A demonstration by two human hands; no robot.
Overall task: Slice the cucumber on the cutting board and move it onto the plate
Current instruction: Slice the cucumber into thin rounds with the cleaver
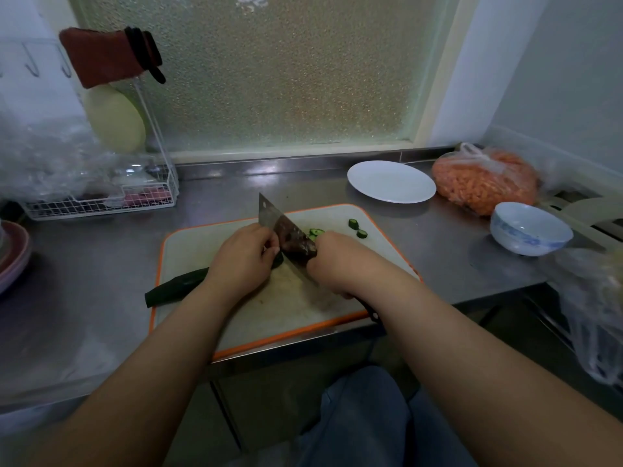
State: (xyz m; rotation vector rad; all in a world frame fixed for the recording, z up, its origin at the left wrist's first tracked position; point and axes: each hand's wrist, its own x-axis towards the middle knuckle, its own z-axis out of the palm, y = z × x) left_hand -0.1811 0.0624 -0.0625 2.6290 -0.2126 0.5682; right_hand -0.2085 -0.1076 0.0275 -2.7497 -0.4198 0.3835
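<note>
A: While the left hand (pixel 241 256) pins the long dark-green cucumber (pixel 175 287) on the orange-rimmed white cutting board (pixel 202 241), what's the rt doing?
B: Right hand (pixel 332 262) grips broad steel cleaver (pixel 281 227); round slices (pixel 357 229) nearby, glossy white plate (pixel 391 182) bare.

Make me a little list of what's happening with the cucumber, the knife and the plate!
cucumber: dark green cucumber, uncut end sticking off the orange-rimmed cutting board
holding it: left hand
knife: wide steel cleaver, gripped by the right hand
slices: a few green rounds on the board
plate: round white plate, nothing on it yet
</note>
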